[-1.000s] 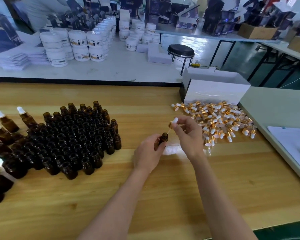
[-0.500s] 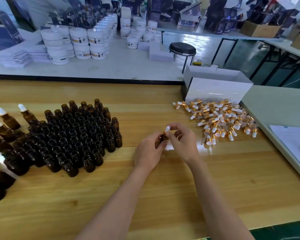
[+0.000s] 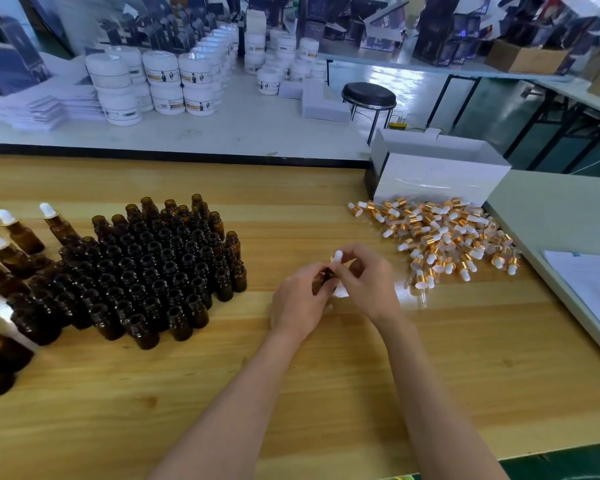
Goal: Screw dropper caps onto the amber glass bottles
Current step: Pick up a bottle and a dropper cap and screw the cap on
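Over the table (image 3: 326, 403), the left hand (image 3: 300, 301) curls its fingers round one amber bottle (image 3: 327, 276) while the right hand (image 3: 369, 282) pinches the cap (image 3: 337, 256) seated on its neck, so threading appears to be the step in hand; the next move calls for turning the cap snug with the bottle kept upright, then setting it by the capped bottles (image 3: 18, 233) at far left. Further out, open bottles (image 3: 160, 268) stand clustered at left, contents not discernible, and loose caps (image 3: 440, 237) lie heaped at right. Beyond the heap stands a white box (image 3: 437, 174), open-topped, its contents hidden.
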